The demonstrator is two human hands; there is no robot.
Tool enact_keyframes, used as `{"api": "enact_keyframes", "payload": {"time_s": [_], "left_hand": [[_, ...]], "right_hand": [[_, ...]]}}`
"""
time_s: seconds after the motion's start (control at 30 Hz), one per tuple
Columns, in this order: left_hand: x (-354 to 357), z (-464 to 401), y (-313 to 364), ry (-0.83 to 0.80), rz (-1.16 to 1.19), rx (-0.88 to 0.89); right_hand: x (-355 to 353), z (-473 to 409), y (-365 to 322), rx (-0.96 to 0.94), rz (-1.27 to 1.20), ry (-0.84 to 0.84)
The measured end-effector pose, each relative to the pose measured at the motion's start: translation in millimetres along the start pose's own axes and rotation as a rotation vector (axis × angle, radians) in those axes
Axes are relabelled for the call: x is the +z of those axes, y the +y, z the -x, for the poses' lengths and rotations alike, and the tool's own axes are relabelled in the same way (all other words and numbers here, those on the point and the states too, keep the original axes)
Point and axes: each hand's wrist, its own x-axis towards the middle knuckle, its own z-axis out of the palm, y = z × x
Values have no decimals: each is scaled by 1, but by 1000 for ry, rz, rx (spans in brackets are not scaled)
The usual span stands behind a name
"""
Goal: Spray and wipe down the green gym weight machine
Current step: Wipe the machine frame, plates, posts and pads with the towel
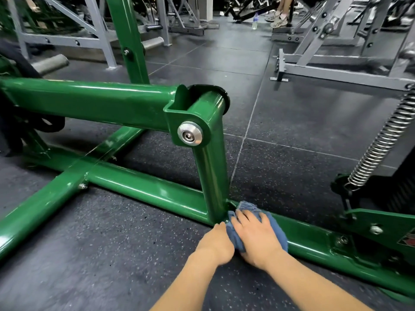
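The right hand (258, 236) is covering most of the blue cloth (235, 237). The left hand (215, 243) is hiding its own fingertips. The picture's edges are cutting off the green frame (89, 104) and the coil spring (381, 140).

Dark speckled rubber tile floor (292, 113). Grey steel machine frames far left (94, 39) and far right (336, 70). Clear plastic bottle (255, 21) standing far centre, near a person's pale sneakers (279, 19).
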Motion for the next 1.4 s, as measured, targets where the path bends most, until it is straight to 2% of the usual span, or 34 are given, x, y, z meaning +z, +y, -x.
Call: {"api": "enact_keyframes", "payload": {"time_s": [0.1,0.27,0.33,0.4,0.47,0.63,0.7,0.83,0.97,1.03,1.13,1.27,1.33,1.4], "left_hand": [[10,-3,2,-24,-35,40],[26,-11,9,-27,-76,127],[31,-15,9,-13,-109,134],[32,-19,9,21,-107,127],[34,-25,7,56,-104,133],[40,-30,1,86,-145,94],[44,-28,3,87,-211,98],[48,-28,9,50,-321,119],[50,-26,18,18,-337,126],[51,-24,22,-5,-314,136],[50,-24,20,-32,-297,146],[50,-33,12,0,-229,155],[55,-38,15,39,-204,165],[61,-38,23,30,-244,170]], "right_hand": [[6,14,24,31,-8,-79],[7,13,40,180,-62,23],[-4,-2,35,308,-198,154],[-16,-23,29,444,-460,310],[-24,-41,22,477,-672,390],[-23,-51,27,212,-390,6],[-16,-41,39,174,-249,-56],[-1,-4,65,205,-108,-77],[12,29,83,434,-69,-90],[11,30,75,476,-17,-83],[2,5,51,410,52,-77],[-3,-15,34,228,-11,-7],[-1,-7,46,127,-37,-10],[4,9,70,143,-68,-73]]}}
